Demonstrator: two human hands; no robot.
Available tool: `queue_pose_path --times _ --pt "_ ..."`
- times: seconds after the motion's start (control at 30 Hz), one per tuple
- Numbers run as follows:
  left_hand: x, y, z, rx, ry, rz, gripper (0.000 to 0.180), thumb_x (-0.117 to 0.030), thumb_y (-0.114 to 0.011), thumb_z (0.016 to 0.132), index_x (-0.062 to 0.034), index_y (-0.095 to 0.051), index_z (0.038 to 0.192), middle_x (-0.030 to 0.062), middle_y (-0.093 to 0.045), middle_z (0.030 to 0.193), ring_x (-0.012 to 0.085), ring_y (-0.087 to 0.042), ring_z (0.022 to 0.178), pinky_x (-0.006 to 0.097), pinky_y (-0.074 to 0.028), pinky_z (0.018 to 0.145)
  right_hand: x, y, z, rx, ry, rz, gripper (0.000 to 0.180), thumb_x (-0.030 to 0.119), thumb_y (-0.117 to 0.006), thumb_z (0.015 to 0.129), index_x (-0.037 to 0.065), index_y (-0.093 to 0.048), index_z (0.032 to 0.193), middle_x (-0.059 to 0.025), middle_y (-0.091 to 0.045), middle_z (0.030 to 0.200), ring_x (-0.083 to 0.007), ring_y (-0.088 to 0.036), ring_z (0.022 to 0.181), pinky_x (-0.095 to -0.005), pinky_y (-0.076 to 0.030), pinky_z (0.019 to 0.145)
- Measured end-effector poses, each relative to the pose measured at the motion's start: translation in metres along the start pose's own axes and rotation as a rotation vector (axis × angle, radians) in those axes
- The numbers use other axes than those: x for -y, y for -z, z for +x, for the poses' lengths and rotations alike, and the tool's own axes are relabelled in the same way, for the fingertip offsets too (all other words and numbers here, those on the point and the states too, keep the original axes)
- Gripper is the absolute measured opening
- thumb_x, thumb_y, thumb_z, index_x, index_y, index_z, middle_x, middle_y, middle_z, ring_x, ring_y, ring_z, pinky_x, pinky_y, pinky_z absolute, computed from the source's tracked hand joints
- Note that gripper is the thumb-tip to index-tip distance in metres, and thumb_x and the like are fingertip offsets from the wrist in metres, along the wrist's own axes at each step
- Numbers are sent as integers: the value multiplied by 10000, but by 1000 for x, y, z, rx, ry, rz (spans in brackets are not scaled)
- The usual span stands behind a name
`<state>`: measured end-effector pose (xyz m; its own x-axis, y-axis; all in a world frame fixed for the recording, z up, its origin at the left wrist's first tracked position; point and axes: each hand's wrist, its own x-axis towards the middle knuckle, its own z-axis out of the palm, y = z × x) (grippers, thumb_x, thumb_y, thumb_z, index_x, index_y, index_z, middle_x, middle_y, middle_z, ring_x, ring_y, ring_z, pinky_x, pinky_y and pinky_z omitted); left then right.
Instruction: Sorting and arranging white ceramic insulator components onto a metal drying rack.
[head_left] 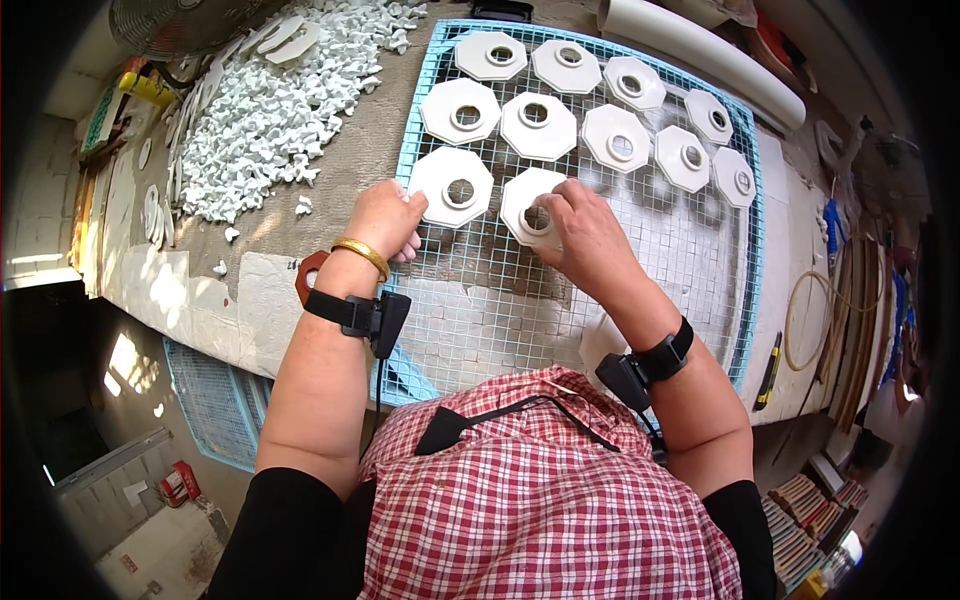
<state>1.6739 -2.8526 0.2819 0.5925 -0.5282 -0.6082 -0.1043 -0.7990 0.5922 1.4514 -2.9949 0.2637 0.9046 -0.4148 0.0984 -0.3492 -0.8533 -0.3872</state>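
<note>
White octagonal pieces with a round hole in the middle lie in rows on the blue wire mesh tray (420, 130) in front of me, and my two hands work at the nearest row. My right hand (585, 235) rests on the nearest octagonal piece (522, 195), fingers curled down over its hole and near edge, so the grip is pinched on that piece, which lies flat on the mesh. My left hand (385, 220) is closed loosely at the left rim of the tray, its fingertips touching the edge of the neighbouring octagonal piece (452, 187); I cannot tell whether it actually holds anything. Beyond both hands sit two more rows of the same pieces (538, 125), spaced apart, curving off to the right. Left of my left hand, off the tray, a big heap of small white parts (270, 110) is spread over the worktop (340, 170). A gold bangle (362, 254) and a black strap with a small device circle my left wrist; a like strap sits on my right wrist. A white tube (700, 55) lies beyond the tray's far right edge.
</note>
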Motion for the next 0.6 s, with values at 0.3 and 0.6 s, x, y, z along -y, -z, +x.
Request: queue_pose_path --times 0.3,0.6 --pt "43 -37 -15 -231 -442 195 223 -209 -611 942 -10 -548 862 63 -588 585 130 -586 491 285 -453 452 -31 49 -74 117 -108 178 504 178 -830 710 52 -615 1148 -141 -586 1063 -347 -592 962 -421 -501 827" --pt "89 -75 -67 -271 -879 209 101 -91 -641 899 -1 -597 915 121 -666 807 250 -668 724 314 -517 657 -14 22 -177 313 -243 -22 937 256 -911 580 171 -464 1398 -169 -352 1476 -394 -359 1354 -501 -362 1080"
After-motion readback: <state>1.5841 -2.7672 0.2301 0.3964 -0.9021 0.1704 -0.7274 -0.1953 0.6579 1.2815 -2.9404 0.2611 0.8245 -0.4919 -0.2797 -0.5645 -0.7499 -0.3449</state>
